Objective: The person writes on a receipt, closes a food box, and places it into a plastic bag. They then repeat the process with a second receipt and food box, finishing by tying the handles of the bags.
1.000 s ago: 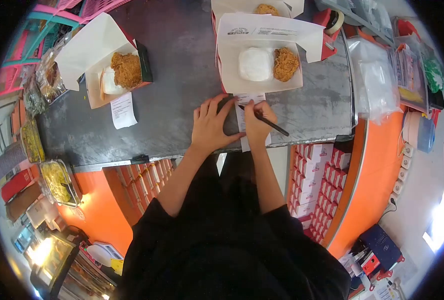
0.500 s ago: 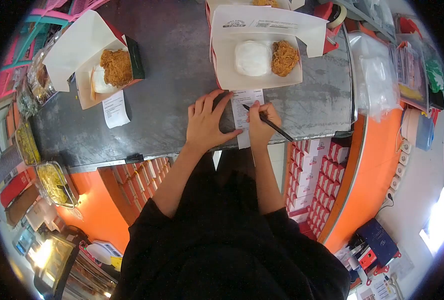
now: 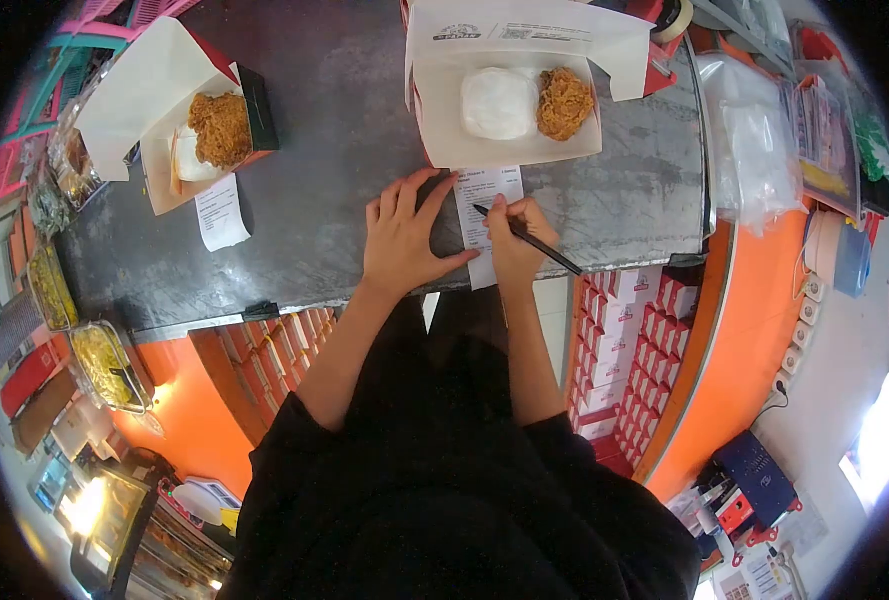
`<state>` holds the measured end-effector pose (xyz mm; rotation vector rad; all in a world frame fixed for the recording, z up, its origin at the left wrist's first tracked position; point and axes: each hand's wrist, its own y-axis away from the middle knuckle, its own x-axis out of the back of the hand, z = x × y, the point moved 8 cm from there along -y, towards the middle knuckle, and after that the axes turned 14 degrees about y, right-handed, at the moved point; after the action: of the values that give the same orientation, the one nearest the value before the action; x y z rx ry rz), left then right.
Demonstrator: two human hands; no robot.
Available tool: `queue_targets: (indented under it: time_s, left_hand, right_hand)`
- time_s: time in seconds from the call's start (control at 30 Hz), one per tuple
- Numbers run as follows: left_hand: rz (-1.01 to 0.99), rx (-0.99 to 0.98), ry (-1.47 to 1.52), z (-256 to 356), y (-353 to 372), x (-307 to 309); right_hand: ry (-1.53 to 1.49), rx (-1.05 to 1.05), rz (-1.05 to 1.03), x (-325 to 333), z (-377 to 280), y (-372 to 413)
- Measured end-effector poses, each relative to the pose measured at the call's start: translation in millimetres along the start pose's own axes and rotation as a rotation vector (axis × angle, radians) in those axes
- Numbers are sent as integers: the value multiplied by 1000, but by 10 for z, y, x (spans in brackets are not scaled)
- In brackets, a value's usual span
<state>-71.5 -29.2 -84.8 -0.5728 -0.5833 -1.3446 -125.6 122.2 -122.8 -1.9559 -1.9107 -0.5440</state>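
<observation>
Right hand (image 3: 524, 240) is gripping pen (image 3: 536, 243), apparently for writing | left hand (image 3: 404, 238) is spreading wide, seemingly steadying receipt (image 3: 476, 228) beside it | food box (image 3: 509, 100) is sitting beyond both

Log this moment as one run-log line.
Left hand touches paper slip | right hand holds black pen at slip | open box beyond slip

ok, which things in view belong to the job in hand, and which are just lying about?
In the job:
- pen, in right hand
- printed slip, left hand at its edge
- probably the open box just beyond

Seemingly just lying about:
- left box and its receipt
- tape roll
- clear plastic bags
</observation>
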Motion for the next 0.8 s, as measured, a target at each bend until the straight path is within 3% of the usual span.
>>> queue_targets:
  time_s: [0.13, 0.2, 0.23, 0.37, 0.6, 0.67, 0.8]
  left_hand:
    - [8, -8, -3, 13, 3, -4]
    - [16, -27, -20, 24, 5, 7]
    - [20, -27, -20, 21, -5, 11]
    - [14, -20, -31, 22, 6, -4]
    - [24, -42, -33, 40, 8, 0]
    - [12, -36, -35, 44, 19, -2]
    - [16, -31, -44, 41, 13, -8]
  right_hand:
    - [25, 83, -65, 4, -42, -21]
    - [-160, -112, 184, 280, 94, -22]
    - [-202, -190, 168, 292, 109, 2]
    - [-38, 47, 58, 94, 54, 105]
    - [28, 107, -2, 50, -7, 71]
    - [-2, -32, 207, 269, 159, 66]
    - [-88, -19, 98, 155, 125, 98]
